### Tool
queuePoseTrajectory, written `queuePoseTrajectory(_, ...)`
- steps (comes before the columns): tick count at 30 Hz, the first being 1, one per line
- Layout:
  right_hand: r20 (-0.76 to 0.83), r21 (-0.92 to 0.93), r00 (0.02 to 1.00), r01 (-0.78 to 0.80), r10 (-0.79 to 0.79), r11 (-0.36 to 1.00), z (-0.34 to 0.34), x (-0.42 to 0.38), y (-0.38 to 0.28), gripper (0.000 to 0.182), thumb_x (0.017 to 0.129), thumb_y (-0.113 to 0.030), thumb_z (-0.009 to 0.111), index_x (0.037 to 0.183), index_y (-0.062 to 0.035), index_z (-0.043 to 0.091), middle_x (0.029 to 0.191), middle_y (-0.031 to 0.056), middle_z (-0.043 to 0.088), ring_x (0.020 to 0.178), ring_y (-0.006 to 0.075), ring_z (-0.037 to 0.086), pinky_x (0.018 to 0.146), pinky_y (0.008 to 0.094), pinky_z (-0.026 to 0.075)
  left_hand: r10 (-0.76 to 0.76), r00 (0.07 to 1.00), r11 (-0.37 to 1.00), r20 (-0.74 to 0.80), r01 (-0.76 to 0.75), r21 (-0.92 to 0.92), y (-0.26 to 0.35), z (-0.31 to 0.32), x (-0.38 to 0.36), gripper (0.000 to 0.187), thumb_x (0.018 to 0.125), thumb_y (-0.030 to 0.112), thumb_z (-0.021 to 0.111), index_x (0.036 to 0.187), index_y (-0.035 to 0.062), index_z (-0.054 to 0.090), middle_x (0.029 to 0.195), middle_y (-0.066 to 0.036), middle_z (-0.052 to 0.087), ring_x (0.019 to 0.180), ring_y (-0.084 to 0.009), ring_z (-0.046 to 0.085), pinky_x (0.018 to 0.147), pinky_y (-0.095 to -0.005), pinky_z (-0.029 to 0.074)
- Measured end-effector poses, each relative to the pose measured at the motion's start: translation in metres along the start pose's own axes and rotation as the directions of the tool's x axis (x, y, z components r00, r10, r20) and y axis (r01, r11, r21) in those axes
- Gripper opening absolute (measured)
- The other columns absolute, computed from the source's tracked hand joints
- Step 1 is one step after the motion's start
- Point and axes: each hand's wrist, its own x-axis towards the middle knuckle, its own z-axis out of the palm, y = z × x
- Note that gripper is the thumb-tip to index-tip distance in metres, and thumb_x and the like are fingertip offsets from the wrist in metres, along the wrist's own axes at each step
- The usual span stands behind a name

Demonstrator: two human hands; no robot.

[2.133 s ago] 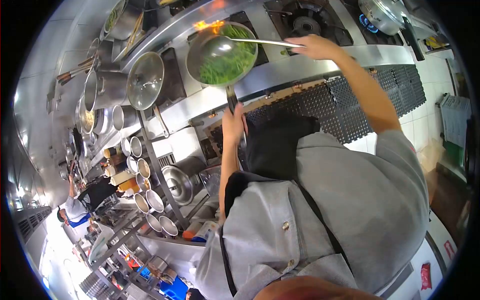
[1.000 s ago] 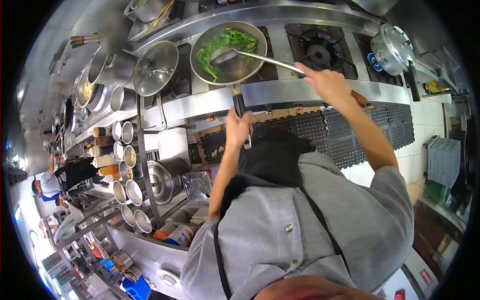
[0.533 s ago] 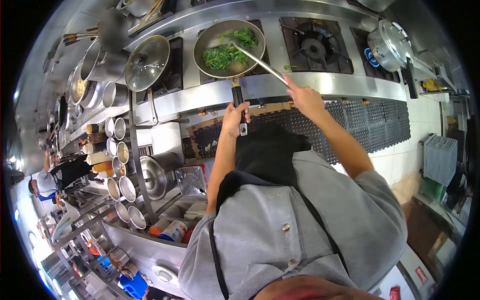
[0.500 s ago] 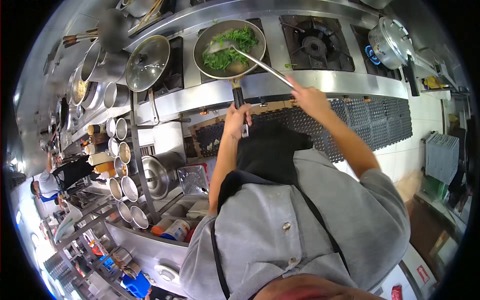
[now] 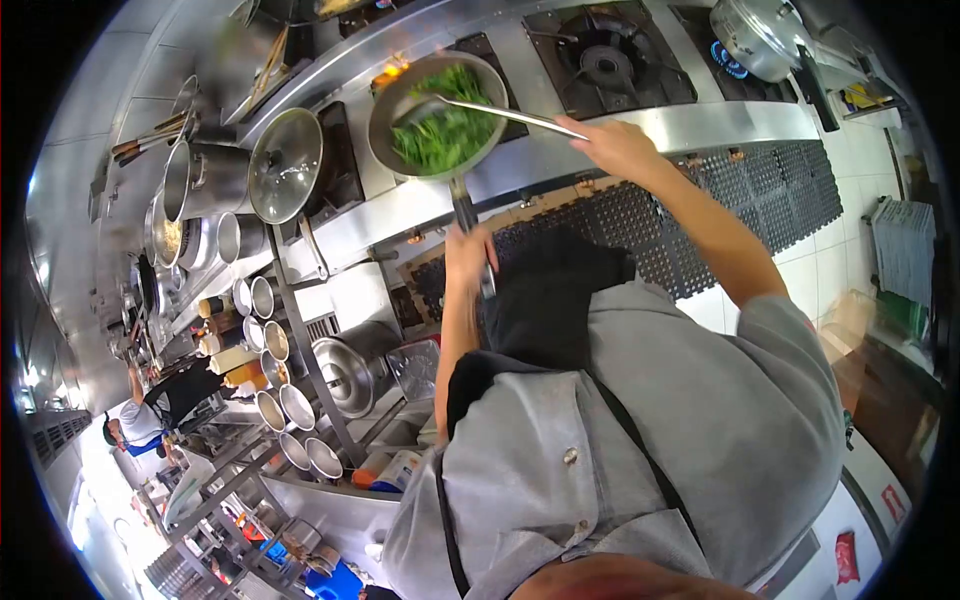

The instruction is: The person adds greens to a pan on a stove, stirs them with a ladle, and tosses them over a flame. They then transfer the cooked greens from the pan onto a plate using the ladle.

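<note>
My left hand (image 5: 468, 256) is wrapped round the black handle of a frying pan (image 5: 384, 140) over a stove burner. Chopped green leaves (image 5: 440, 138) lie in the pan, slightly blurred. In my right hand (image 5: 612, 147) is the end of a long metal ladle (image 5: 520, 117), whose head rests among the greens at the pan's left side. An orange flame (image 5: 390, 72) shows at the pan's upper left edge.
A glass-lidded pan (image 5: 286, 166) is left of the frying pan. Right of it are an unlit burner (image 5: 606, 62) and a pressure cooker (image 5: 757, 38) by a blue flame. Metal bowls (image 5: 297, 406) line a rack at left; a co-worker (image 5: 135, 420) stands far left.
The frying pan has tilted, its greens have shifted, and a flame now shows at its rim. The ladle lies flatter, with my right hand higher. The whole view has turned slightly.
</note>
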Motion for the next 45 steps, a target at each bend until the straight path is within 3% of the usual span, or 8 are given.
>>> queuePoseTrajectory(13, 0.191, 0.104, 0.974, 0.105, -0.123, 0.989, -0.039, -0.004, 0.057, 0.042, 0.094, -0.039, 0.057, 0.136, -0.0393, 0.053, 0.087, 0.0188, 0.067, 0.087, 0.0359, 0.066, 0.077, 0.0461, 0.053, 0.117, 0.984, 0.988, -0.133, -0.13, -0.089, 0.024, 0.006, -0.039, 0.017, 0.085, 0.01, 0.052, 0.071, 0.0005, 0.053, 0.047, -0.005, 0.048, 0.037, -0.0162, 0.051, 0.035, -0.0307, 0.039)
queuePoseTrajectory(22, 0.087, 0.064, 0.996, -0.035, 0.029, 0.997, -0.026, 0.013, 0.046, 0.044, 0.094, -0.04, 0.056, 0.137, -0.0375, 0.052, 0.086, 0.0173, 0.067, 0.08, 0.0361, 0.066, 0.072, 0.0468, 0.053, -0.102, 0.991, 0.994, -0.089, 0.097, -0.058, -0.003, 0.001, -0.054, 0.008, 0.087, 0.008, 0.054, 0.085, 0.002, 0.049, 0.055, -0.005, 0.05, 0.036, -0.0164, 0.049, 0.035, -0.0322, 0.039)
queuePoseTrajectory(24, 0.012, 0.099, 1.0, 0.012, -0.013, 0.995, -0.01, -0.002, 0.058, 0.045, 0.095, -0.04, 0.055, 0.139, -0.0369, 0.05, 0.087, 0.0171, 0.067, 0.082, 0.0351, 0.066, 0.073, 0.0463, 0.053, 0.123, 0.989, 0.988, -0.082, -0.114, 0.107, -0.003, -0.003, -0.037, 0.009, 0.087, 0.009, 0.053, 0.082, 0.002, 0.049, 0.052, -0.004, 0.049, 0.035, -0.0163, 0.049, 0.036, -0.0317, 0.039)
queuePoseTrajectory(28, 0.295, 0.111, 0.95, -0.136, 0.098, 0.984, -0.033, 0.018, 0.004, 0.042, 0.094, -0.039, 0.056, 0.136, -0.0338, 0.055, 0.083, 0.0167, 0.064, 0.08, 0.0374, 0.064, 0.078, 0.0459, 0.051, 0.063, 0.996, 0.994, -0.071, -0.056, 0.094, 0.019, 0.004, -0.005, 0.024, 0.089, 0.014, 0.053, 0.068, 0.0027, 0.054, 0.046, -0.006, 0.051, 0.038, -0.0154, 0.049, 0.038, -0.0308, 0.036)
queuePoseTrajectory(29, 0.071, 0.033, 0.996, 0.043, -0.045, 0.999, -0.023, 0.005, 0.034, 0.04, 0.095, -0.038, 0.055, 0.134, -0.0328, 0.056, 0.081, 0.0166, 0.066, 0.08, 0.0372, 0.065, 0.076, 0.0462, 0.052, -0.042, 0.999, 0.997, -0.012, 0.042, 0.07, 0.004, -0.004, -0.025, 0.017, 0.089, 0.012, 0.052, 0.076, 0.0007, 0.056, 0.052, -0.006, 0.054, 0.04, -0.015, 0.05, 0.038, -0.0301, 0.037)
queuePoseTrajectory(30, 0.22, 0.069, 0.976, -0.012, -0.004, 0.998, -0.056, 0.003, 0.036, 0.041, 0.095, -0.036, 0.055, 0.136, -0.0328, 0.055, 0.084, 0.0168, 0.068, 0.084, 0.0349, 0.067, 0.076, 0.0448, 0.052, 0.32, 0.929, 0.937, -0.184, -0.281, 0.209, -0.032, -0.004, -0.033, 0.01, 0.085, 0.009, 0.056, 0.079, 0.0029, 0.051, 0.057, -0.009, 0.056, 0.038, -0.0173, 0.051, 0.039, -0.0318, 0.039)
queuePoseTrajectory(34, 0.257, 0.091, 0.959, -0.148, 0.12, 0.985, -0.034, 0.022, 0.003, 0.043, 0.093, -0.033, 0.058, 0.136, -0.0305, 0.056, 0.095, 0.0159, 0.07, 0.086, 0.0322, 0.068, 0.079, 0.0427, 0.052, -0.046, 0.999, 0.988, 0.025, 0.042, 0.147, 0.002, -0.01, 0.009, 0.01, 0.084, 0.009, 0.058, 0.088, 0.0009, 0.056, 0.059, -0.008, 0.056, 0.039, -0.0176, 0.05, 0.04, -0.034, 0.04)
queuePoseTrajectory(45, 0.192, 0.115, 0.981, -0.045, 0.022, 0.992, -0.01, 0.015, 0.026, 0.045, 0.094, -0.039, 0.057, 0.139, -0.0366, 0.051, 0.087, 0.0165, 0.067, 0.08, 0.0353, 0.066, 0.079, 0.0465, 0.052, 0.06, 0.994, 0.988, -0.091, -0.046, 0.146, 0.007, -0.002, -0.002, 0.026, 0.091, 0.017, 0.057, 0.07, 0.0014, 0.054, 0.046, -0.004, 0.049, 0.037, -0.014, 0.048, 0.037, -0.0316, 0.037)
